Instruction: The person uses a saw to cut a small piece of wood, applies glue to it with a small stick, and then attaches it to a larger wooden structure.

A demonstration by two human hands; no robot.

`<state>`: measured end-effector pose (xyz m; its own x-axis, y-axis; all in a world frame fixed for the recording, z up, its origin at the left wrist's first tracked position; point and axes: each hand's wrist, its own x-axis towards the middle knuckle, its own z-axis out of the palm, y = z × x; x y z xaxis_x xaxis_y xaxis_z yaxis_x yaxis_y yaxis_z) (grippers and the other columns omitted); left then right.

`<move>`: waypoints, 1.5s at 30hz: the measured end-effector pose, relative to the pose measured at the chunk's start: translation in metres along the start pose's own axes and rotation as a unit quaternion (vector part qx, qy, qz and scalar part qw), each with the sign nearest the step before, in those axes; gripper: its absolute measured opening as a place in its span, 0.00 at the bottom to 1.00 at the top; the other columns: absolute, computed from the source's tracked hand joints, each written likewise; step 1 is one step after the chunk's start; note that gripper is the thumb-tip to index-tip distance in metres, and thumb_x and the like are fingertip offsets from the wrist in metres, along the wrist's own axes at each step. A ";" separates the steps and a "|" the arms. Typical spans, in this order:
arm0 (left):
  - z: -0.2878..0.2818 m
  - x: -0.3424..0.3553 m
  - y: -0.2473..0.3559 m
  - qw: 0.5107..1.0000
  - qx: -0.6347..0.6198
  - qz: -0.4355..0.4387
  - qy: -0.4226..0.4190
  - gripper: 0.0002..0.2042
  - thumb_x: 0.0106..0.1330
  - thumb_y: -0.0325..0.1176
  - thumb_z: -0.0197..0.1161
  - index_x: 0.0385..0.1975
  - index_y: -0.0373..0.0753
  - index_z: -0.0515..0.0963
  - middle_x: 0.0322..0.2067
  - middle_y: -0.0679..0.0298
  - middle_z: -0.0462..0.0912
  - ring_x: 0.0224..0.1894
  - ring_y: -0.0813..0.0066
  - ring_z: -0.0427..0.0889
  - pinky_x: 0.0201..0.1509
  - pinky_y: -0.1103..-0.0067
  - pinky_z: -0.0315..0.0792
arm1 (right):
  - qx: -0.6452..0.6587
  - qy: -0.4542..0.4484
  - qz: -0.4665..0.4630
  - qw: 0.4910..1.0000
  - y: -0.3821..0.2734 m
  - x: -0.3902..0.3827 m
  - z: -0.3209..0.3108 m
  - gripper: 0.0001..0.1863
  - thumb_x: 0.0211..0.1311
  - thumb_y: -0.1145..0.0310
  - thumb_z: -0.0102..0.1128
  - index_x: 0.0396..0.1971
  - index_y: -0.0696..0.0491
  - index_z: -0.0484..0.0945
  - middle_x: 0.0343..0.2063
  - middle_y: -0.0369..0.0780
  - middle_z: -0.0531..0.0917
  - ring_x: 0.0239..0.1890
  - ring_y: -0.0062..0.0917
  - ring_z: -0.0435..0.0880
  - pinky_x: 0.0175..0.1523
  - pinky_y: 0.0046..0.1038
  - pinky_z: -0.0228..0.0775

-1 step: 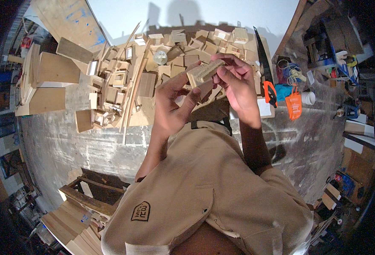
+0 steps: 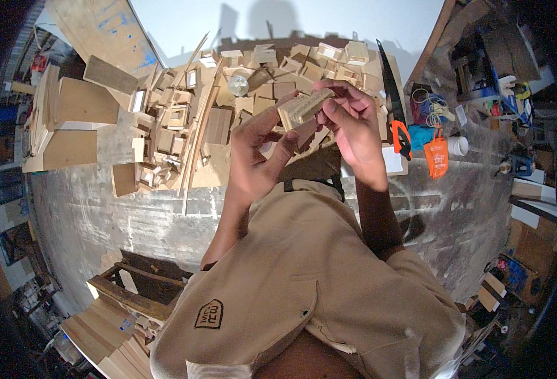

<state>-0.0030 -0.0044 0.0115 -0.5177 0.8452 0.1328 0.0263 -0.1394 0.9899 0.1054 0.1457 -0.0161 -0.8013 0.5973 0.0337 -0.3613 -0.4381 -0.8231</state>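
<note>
Up in front of my chest, a small layered wooden block (image 2: 299,110) is held between both hands. My left hand (image 2: 256,151) is closed round its left end, with the thumb below and the fingers behind. My right hand (image 2: 357,129) pinches the right end between thumb and fingertips. The block's stepped edges and pale front face show; its far side is hidden by my fingers. Beneath and beyond my hands lie many small wooden pieces and little box-like wooden parts (image 2: 179,116) on a board.
Long thin wooden strips (image 2: 197,136) lie to the left of my hands. At the right is a handsaw (image 2: 390,82) with an orange handle, near an orange bag (image 2: 437,156) and a white cup (image 2: 458,146). Larger wooden panels (image 2: 86,101) stand at the far left. A glass jar (image 2: 237,86) sits among the pieces.
</note>
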 end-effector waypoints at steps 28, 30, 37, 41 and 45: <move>0.016 0.013 0.009 0.992 0.053 -0.032 0.113 0.14 0.67 0.34 0.62 0.24 0.30 0.78 0.17 0.69 0.75 0.21 0.88 0.66 0.21 0.84 0.62 | 0.032 0.079 -0.030 0.996 0.010 -0.007 0.006 0.10 0.57 0.76 0.66 0.38 0.61 0.81 0.34 0.37 0.84 0.35 0.19 0.81 0.44 0.22 0.73; 0.016 0.014 0.006 0.993 0.027 -0.018 0.116 0.16 0.69 0.36 0.60 0.21 0.31 0.76 0.16 0.69 0.74 0.20 0.87 0.65 0.20 0.83 0.61 | 0.029 0.090 -0.035 0.995 0.011 -0.007 0.006 0.09 0.56 0.77 0.66 0.38 0.61 0.81 0.33 0.38 0.84 0.34 0.19 0.81 0.44 0.22 0.72; 0.017 0.017 0.007 0.993 -0.049 -0.007 0.105 0.19 0.73 0.36 0.52 0.19 0.31 0.74 0.16 0.67 0.73 0.18 0.83 0.69 0.20 0.82 0.63 | 0.052 0.101 -0.022 0.993 0.007 -0.006 0.010 0.08 0.56 0.76 0.67 0.37 0.60 0.81 0.34 0.37 0.84 0.35 0.19 0.81 0.42 0.21 0.72; 0.015 0.018 0.004 0.994 -0.041 0.002 0.105 0.18 0.72 0.34 0.52 0.21 0.31 0.75 0.16 0.67 0.73 0.19 0.84 0.69 0.20 0.82 0.63 | 0.055 0.095 -0.003 0.994 0.007 -0.004 0.007 0.08 0.57 0.76 0.66 0.36 0.59 0.81 0.33 0.37 0.84 0.33 0.18 0.80 0.40 0.21 0.71; 0.014 0.021 0.008 0.992 -0.033 -0.022 0.116 0.16 0.70 0.35 0.57 0.22 0.30 0.77 0.15 0.68 0.73 0.18 0.85 0.68 0.20 0.83 0.63 | 0.018 0.115 -0.030 0.993 0.018 0.000 0.003 0.07 0.59 0.74 0.66 0.36 0.58 0.81 0.32 0.37 0.84 0.33 0.19 0.80 0.39 0.22 0.72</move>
<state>-0.0018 0.0189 0.0227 -0.7000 0.7110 0.0670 -0.0534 -0.1457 0.9879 0.0976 0.1365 -0.0290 -0.6493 0.7588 -0.0514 -0.4249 -0.4181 -0.8029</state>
